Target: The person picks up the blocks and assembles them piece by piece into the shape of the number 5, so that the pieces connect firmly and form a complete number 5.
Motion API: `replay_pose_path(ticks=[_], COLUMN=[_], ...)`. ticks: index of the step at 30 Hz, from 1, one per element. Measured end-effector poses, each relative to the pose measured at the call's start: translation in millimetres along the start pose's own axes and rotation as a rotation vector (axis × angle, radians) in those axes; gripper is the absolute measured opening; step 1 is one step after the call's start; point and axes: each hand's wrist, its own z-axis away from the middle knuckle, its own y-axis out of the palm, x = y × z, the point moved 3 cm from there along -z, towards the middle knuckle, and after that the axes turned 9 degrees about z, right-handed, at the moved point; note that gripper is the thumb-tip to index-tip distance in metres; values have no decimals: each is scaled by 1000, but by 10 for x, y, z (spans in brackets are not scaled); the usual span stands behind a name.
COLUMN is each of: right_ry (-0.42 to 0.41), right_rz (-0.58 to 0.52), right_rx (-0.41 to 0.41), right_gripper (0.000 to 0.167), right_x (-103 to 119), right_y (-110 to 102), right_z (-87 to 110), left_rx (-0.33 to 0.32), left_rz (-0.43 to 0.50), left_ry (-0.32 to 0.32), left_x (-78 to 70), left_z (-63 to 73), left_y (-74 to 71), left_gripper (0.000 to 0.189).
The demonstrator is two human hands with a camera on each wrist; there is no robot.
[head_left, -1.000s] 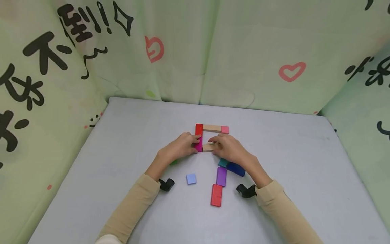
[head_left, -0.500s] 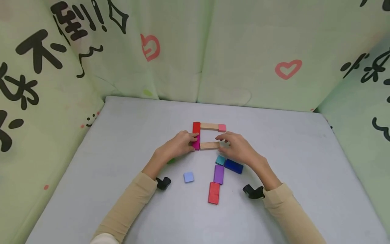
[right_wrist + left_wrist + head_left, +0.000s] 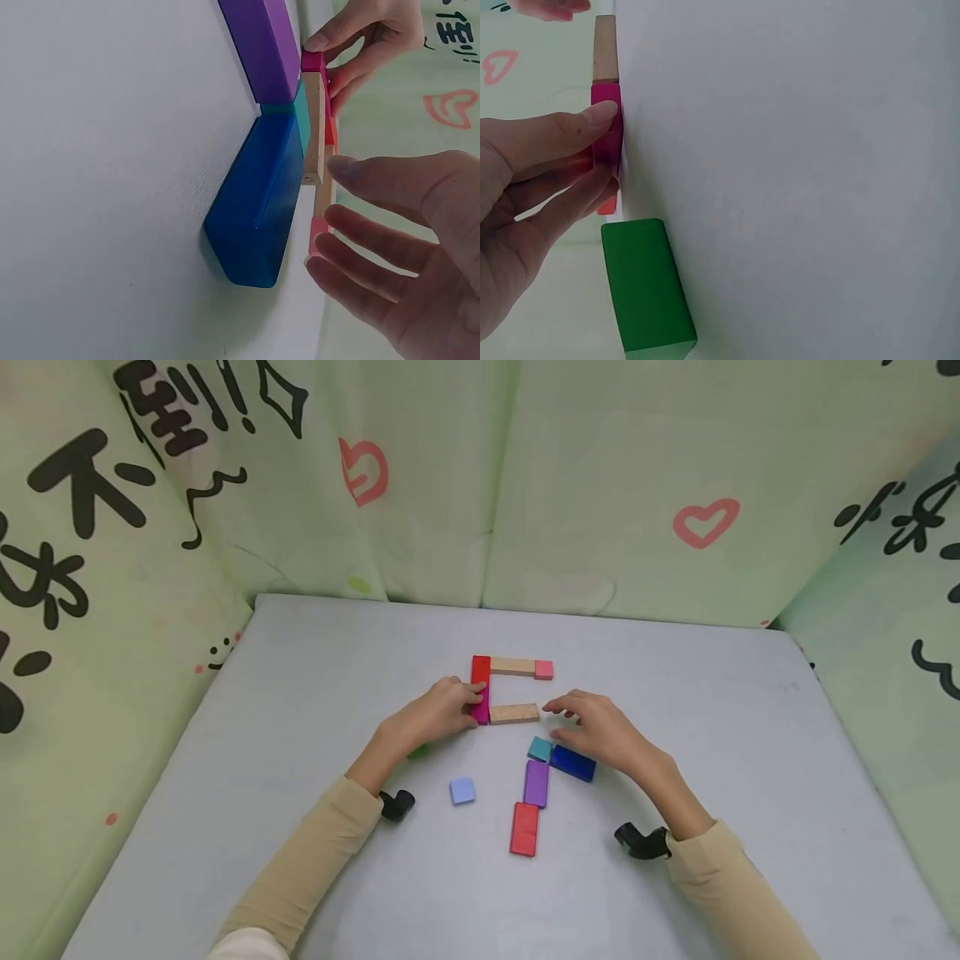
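My left hand [image 3: 442, 706] grips a magenta block [image 3: 606, 91] between thumb and fingers as it lies on the table. Beyond it, in line, lies a red block [image 3: 481, 667]. Two bare wooden blocks run rightward from this pair: a far wooden block [image 3: 513, 667] with a pink cube [image 3: 543, 670] at its end, and a near wooden block [image 3: 514, 714]. Just right of the near one hovers my right hand [image 3: 600, 727], fingers loosely bent and holding nothing. In the right wrist view a blue block [image 3: 255, 202] lies below that hand.
Nearer to me, a teal cube [image 3: 540, 748], a purple block [image 3: 536, 783] and a red block [image 3: 524, 829] form a rough line. A light blue cube [image 3: 462, 791] lies alone. By the left wrist is a green block [image 3: 649, 285]. Printed curtains [image 3: 600, 485] surround the table.
My right hand has let go of the near wooden block and drawn away to the right, uncovering its end. The left hand stays on the magenta block. The head view has shifted slightly.
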Motion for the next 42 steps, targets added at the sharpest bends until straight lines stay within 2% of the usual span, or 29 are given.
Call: replay_pose_path(ticks=[10, 25, 35, 42], right_ry=[-57, -103, -125, -127], right_rz=[-49, -11, -1, 5], right_rx=[37, 133, 143, 121], right_gripper=[29, 34, 33, 31], right_x=[35, 152, 193, 188], right_y=[67, 188, 216, 203], right_z=[99, 102, 127, 96], left_rx=[2, 4, 3, -1], left_rz=[0, -33, -42, -40], left_ry=[6, -18, 3, 6], left_x=[0, 0, -1, 7], left_z=[0, -1, 3, -1], left_y=[-1, 17, 25, 8], left_gripper=[46, 46, 46, 46])
